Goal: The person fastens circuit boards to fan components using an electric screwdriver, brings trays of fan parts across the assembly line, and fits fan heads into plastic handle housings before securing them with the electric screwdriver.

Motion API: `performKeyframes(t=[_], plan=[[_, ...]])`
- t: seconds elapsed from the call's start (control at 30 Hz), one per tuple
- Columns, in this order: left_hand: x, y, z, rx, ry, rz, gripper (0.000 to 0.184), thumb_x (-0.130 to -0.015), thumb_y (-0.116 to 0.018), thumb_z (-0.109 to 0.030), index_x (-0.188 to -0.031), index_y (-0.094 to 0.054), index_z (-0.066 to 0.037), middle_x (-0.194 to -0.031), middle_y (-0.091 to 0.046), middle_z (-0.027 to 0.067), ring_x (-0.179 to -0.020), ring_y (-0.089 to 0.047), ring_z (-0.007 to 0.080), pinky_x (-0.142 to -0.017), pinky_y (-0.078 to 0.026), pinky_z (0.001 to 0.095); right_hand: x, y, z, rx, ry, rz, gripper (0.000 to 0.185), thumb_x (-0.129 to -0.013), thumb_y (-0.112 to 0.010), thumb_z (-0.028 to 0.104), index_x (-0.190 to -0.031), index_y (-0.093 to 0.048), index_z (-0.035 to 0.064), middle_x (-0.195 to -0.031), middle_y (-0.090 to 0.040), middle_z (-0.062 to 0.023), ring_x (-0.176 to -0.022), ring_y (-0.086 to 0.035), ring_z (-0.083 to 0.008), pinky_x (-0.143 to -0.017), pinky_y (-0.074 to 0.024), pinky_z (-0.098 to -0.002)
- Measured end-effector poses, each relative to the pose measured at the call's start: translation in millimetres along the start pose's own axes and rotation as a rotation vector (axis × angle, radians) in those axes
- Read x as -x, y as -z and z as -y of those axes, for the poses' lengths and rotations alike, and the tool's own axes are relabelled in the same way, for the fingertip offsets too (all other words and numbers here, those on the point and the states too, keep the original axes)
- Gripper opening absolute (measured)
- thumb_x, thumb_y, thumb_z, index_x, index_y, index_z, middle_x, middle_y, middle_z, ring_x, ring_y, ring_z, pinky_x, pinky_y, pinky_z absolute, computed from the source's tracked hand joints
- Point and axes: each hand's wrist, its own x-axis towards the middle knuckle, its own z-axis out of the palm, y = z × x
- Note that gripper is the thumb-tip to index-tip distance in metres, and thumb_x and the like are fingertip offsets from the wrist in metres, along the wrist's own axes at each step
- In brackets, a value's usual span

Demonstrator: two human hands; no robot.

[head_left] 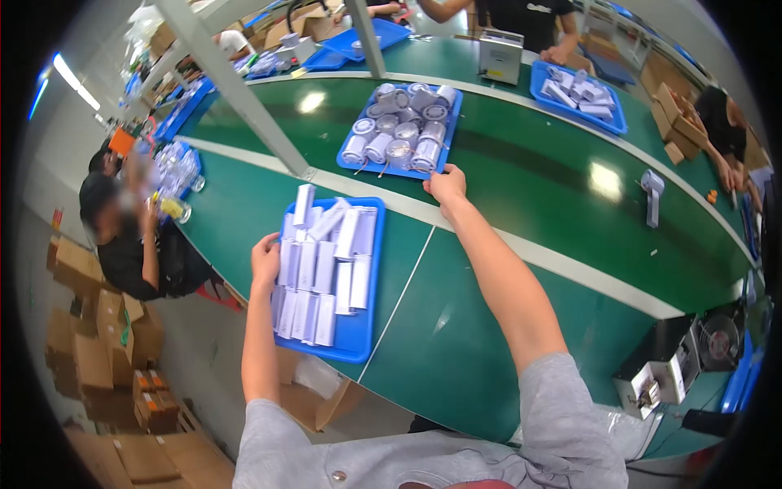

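Left fingers [267,247] near, right fingers [438,182] farther forward

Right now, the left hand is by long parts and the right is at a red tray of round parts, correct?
Not red: the head view shows the right hand at a blue tray of round parts, left hand by the long parts.

Tube light [77,82] is glowing upper left. Green belt [521,183] is curving past near bench [415,359], reflecting glare. Grey post [240,91] is rising from rail [586,279]. Cartons [93,360] are sitting on grey floor [191,354], left.
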Motion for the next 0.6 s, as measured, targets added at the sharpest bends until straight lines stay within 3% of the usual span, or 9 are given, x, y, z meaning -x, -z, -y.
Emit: performKeyframes(t=[0.03, 0.13, 0.17, 0.27, 0.37, 0.4, 0.47, 0.6], plan=[[-11.2, 3.2, 10.7, 0.056, -0.003, -0.02, 0.032, -0.096, -0.055, -0.004, -0.125, -0.068, 0.0, -0.084, -0.066, 0.0049, -0.074, -0.059, 0.0124, -0.069, -0.049, 0.0293, 2.8, 4.2, 0.0, 0.042, 0.012, -0.025, 0.047, -0.088, -0.064, 0.004, -0.134, -0.056, -0.0023, -0.093, -0.074, -0.0143, -0.07, -0.073, -0.0195, -0.068, -0.0581, -0.0328], [-28.8, 17.0, 21.7, 0.104, 0.056, 0.033, 0.033, -0.096, -0.054, -0.003, -0.126, -0.067, 0.001, -0.087, -0.067, 0.0059, -0.075, -0.06, 0.0114, -0.069, -0.049, 0.0276, -5.4, 13.1, -6.9, 0.063, 0.056, -0.023, 0.053, -0.085, -0.068, 0.006, -0.136, -0.056, -0.0019, -0.095, -0.074, -0.015, -0.077, -0.072, -0.0182, -0.067, -0.0562, -0.0317], [-29.9, 19.0, 17.5, 0.068, 0.04, 0.032, 0.033, -0.096, -0.053, -0.003, -0.126, -0.066, 0.003, -0.088, -0.068, 0.0067, -0.074, -0.059, 0.011, -0.068, -0.049, 0.0272, 0.1, 15.9, 0.0, -0.116, -0.05, 0.008, 0.048, -0.087, -0.069, 0.008, -0.133, -0.057, -0.0026, -0.094, -0.073, -0.0161, -0.079, -0.071, -0.0194, -0.067, -0.0584, -0.0315], [-32.3, 21.3, 14.8, 0.153, 0.074, 0.051, 0.035, -0.094, -0.052, -0.004, -0.125, -0.065, 0.005, -0.094, -0.07, 0.0103, -0.077, -0.062, 0.0122, -0.07, -0.049, 0.0263, 23.9, 24.1, 12.2, -0.082, -0.039, 0.049, 0.04, -0.096, -0.059, 0.006, -0.133, -0.051, -0.0065, -0.095, -0.07, -0.0149, -0.076, -0.069, -0.0182, -0.069, -0.06, -0.0303], [-28.0, 19.0, 9.4, 0.128, 0.058, -0.001, 0.033, -0.095, -0.054, -0.007, -0.124, -0.067, 0.004, -0.1, -0.072, 0.013, -0.084, -0.065, 0.0151, -0.076, -0.051, 0.0282, 7.6, 14.2, 6.0, -0.149, -0.156, 0.177, 0.036, -0.102, -0.062, 0.021, -0.122, -0.053, -0.0067, -0.097, -0.068, -0.0171, -0.081, -0.072, -0.0236, -0.073, -0.0631, -0.0337], [-26.5, 19.1, 6.4, 0.128, 0.04, -0.007, 0.032, -0.095, -0.055, -0.009, -0.122, -0.068, 0.003, -0.102, -0.073, 0.0131, -0.088, -0.066, 0.0161, -0.079, -0.051, 0.029, -5.5, 7.8, -6.8, -0.288, -0.156, 0.161, 0.038, -0.102, -0.061, 0.02, -0.125, -0.05, -0.0086, -0.096, -0.069, -0.0188, -0.073, -0.074, -0.0261, -0.065, -0.0639, -0.0334], [-24.7, 20.4, 6.9, 0.142, 0.031, -0.023, 0.029, -0.097, -0.057, -0.013, -0.118, -0.071, 0.002, -0.107, -0.074, 0.0133, -0.097, -0.066, 0.0186, -0.087, -0.051, 0.0303, -11.2, 4.7, -10.2, -0.27, -0.089, 0.184, 0.039, -0.103, -0.057, 0.013, -0.132, -0.043, -0.0109, -0.1, -0.068, -0.0197, -0.078, -0.074, -0.0282, -0.068, -0.0649, -0.0338], [-28.2, 18.9, 15.6, 0.09, 0.042, -0.018, 0.031, -0.095, -0.061, -0.016, -0.12, -0.071, 0.0, -0.104, -0.073, 0.0143, -0.095, -0.066, 0.0181, -0.085, -0.051, 0.0306, -5.7, 5.8, 4.6, -0.314, -0.076, 0.136, 0.043, -0.103, -0.056, 0.009, -0.134, -0.038, -0.0152, -0.112, -0.061, -0.0211, -0.081, -0.072, -0.0272, -0.07, -0.065, -0.0351]])
